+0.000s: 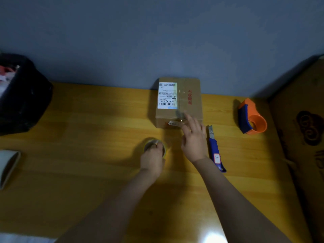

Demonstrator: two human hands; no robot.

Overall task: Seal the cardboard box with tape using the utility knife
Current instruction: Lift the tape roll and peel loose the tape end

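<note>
A closed cardboard box (pixel 188 102) with a white shipping label stands at the back of the wooden table (pixel 87 137), against the wall. My left hand (pixel 152 159) grips a roll of clear tape (pixel 148 144) on the table in front of the box. My right hand (pixel 193 137) hovers with fingers spread at the box's near right corner, blurred; whether tape runs to it is unclear. A blue-handled utility knife (pixel 216 151) lies on the table just right of my right hand, blade end pointing away from me.
An orange and blue tape dispenser (pixel 252 118) sits at the right. A black bag (pixel 22 97) stands at the far left, a white cylinder (pixel 8 165) lies at the left edge. A carved wooden panel (pixel 306 134) borders the right side.
</note>
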